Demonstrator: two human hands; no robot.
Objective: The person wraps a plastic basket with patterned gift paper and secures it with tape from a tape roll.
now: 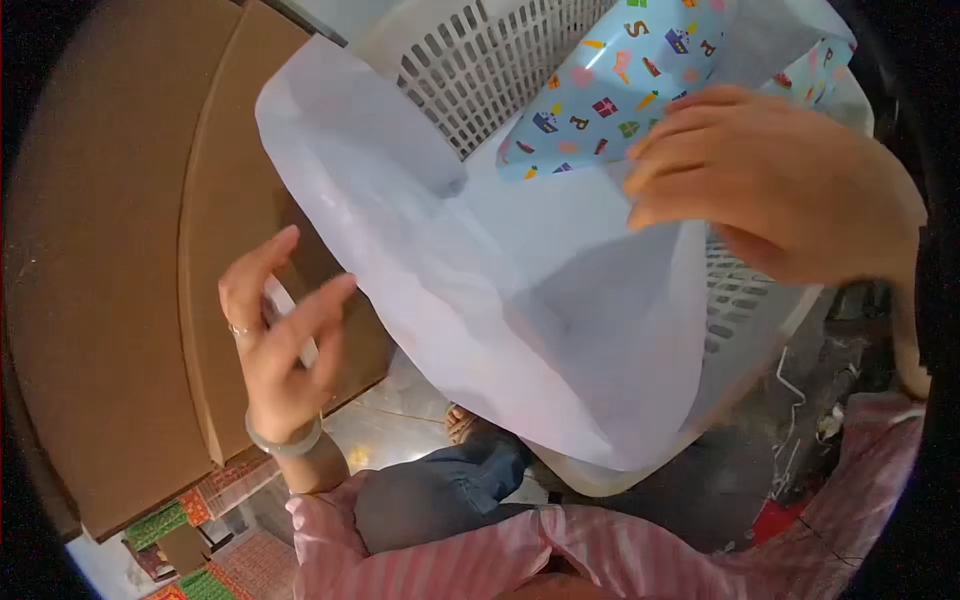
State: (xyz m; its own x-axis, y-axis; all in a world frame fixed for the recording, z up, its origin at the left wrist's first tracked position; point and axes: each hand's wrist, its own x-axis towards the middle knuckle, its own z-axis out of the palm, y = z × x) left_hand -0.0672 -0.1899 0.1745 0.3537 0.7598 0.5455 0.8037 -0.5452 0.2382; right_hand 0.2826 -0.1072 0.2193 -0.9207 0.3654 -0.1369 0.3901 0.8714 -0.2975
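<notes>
A large white sheet [400, 220] lies curled over a white slotted plastic basket [370, 30]. Light blue glossy sheet material with small colourful prints [590, 110] rests on it near the top. My left hand [285, 320] is raised left of the white sheet, thumb and fingers apart; a narrow pale strip shows between them, and what it is cannot be made out. Over the right side of the basket, my right hand [750, 180] has loosely bent, slightly blurred fingers beside the printed material. Its thumb is mostly hidden, and no grip shows.
Large brown cardboard [110, 240] stands along the left. Red and green patterned packages [215, 510] lie at the lower left. A foot [460, 422] and a dark trouser leg [430, 495] show below the basket. Thin white strands [790, 400] lie on the dark floor at right.
</notes>
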